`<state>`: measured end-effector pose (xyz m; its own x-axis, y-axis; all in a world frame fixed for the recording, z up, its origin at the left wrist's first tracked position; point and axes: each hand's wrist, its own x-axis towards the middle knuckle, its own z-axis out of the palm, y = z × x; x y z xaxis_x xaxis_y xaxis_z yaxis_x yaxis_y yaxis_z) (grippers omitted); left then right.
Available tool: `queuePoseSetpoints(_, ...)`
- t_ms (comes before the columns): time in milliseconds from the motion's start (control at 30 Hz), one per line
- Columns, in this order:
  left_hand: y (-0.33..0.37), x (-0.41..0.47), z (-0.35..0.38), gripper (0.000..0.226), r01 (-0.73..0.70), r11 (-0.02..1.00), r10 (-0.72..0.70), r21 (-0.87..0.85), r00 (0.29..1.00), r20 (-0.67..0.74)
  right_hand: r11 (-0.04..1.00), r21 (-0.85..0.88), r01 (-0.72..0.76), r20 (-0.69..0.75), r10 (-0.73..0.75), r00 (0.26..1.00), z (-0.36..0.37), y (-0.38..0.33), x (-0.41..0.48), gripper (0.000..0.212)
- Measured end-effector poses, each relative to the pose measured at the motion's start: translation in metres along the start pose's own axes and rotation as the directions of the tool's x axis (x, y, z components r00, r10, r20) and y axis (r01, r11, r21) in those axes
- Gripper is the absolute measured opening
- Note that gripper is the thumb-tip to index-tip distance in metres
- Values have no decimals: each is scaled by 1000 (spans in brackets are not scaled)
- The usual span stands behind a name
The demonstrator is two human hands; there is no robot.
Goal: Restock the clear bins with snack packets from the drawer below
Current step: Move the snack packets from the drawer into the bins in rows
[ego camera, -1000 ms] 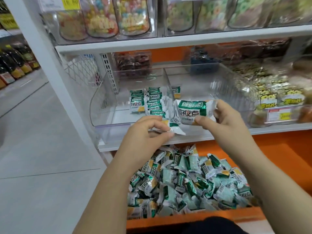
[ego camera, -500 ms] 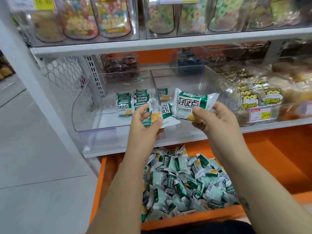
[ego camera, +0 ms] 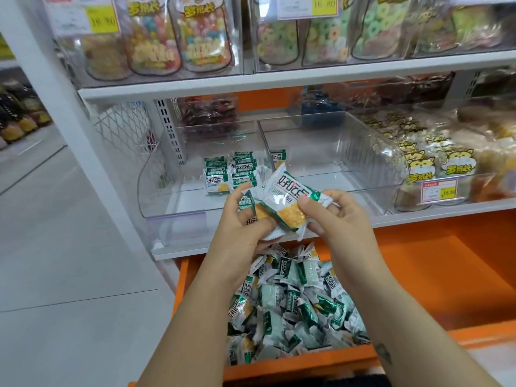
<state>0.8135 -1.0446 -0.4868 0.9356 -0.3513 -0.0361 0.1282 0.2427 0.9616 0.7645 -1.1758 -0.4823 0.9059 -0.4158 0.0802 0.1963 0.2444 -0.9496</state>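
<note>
Pinching packets (ego camera: 284,196) before the clear bin (ego camera: 156,196), left hand (ego camera: 245,222) and right hand (ego camera: 339,216) face much restocking: few lie inside, drawer (ego camera: 293,361) below heaped.

Hands: 2, left hand (ego camera: 243,233), right hand (ego camera: 343,219). Clear bins (ego camera: 173,196): 2 near-empty. Drawer (ego camera: 293,364): 1. Held packets (ego camera: 287,202): at least 2. Drawer packets (ego camera: 290,303): heap, uncountable.

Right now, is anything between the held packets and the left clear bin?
Nothing visible blocks them. The left hand and right hand hold snack packets before the clear bin, whose top is open. Only its low front wall lies between; stacked packets sit further back.
</note>
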Motion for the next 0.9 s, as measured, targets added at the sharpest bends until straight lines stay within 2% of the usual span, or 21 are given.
queuePoseSetpoints(133, 8, -6, -12, 45, 42, 971, -21, -236, 996, 91, 997, -63, -39, 47, 42, 998, 10, 9, 3, 22)
queuePoseSetpoints(300, 10, -9, -25, 49, 3, 986, 2, -164, 1000, 27, 980, -160, -119, 172, 146, 974, 20, 12, 4, 32)
queuePoseSetpoints(433, 10, -6, -46, 41, -5, 999, 5, 35, 1000, 4, 947, -318, -53, 264, 142, 954, 28, 4, 15, 41)
queuePoseSetpoints(533, 14, -8, -66, 51, -45, 990, 41, 136, 999, 33, 879, -476, 15, 415, 210, 885, 43, -5, 30, 59)
queuePoseSetpoints(600, 19, -9, -77, 52, -90, 983, 89, 161, 996, 13, 831, -543, 123, 490, 195, 850, 60, -7, 43, 60)
queuePoseSetpoints(667, 27, -6, -89, 47, -137, 965, 157, 223, 985, -73, 779, -572, 257, 537, 120, 835, 80, -5, 59, 58)
queuePoseSetpoints(733, 31, 2, -107, 43, -176, 923, 265, 343, 936, -233, 751, -559, 352, 555, 24, 831, 103, -1, 78, 55)
queuePoseSetpoints(800, 30, 13, -125, 37, -174, 851, 388, 495, 844, -371, 690, -578, 435, 565, -46, 824, 122, 7, 99, 56)
queuePoseSetpoints(900, 20, 23, -145, 32, -69, 722, 483, 689, 763, -430, 529, -675, 513, 594, -22, 804, 139, 32, 133, 62)
